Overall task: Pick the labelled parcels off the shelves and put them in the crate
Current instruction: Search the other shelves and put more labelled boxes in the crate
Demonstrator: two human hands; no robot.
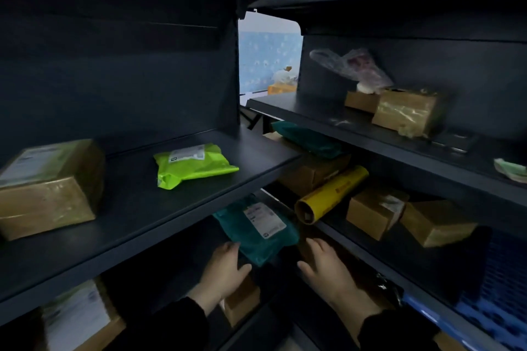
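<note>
A teal mailer bag with a white label (256,229) hangs just below the front edge of the left shelf (142,225). My left hand (225,271) grips its lower left corner. My right hand (328,268) is beside the bag's lower right, fingers apart and holding nothing. A lime-green labelled mailer (191,164) lies on the left shelf. At that shelf's left end sits a taped cardboard box with a label (48,188). The blue crate (490,305) shows at the lower right, partly cut off by the frame.
The right-hand rack (399,148) holds a second teal bag (308,138), a yellow roll (330,194), several brown boxes (373,214) and a plastic bag (353,65). A labelled box (79,316) sits low on the left. A gap between the racks shows a blue wall.
</note>
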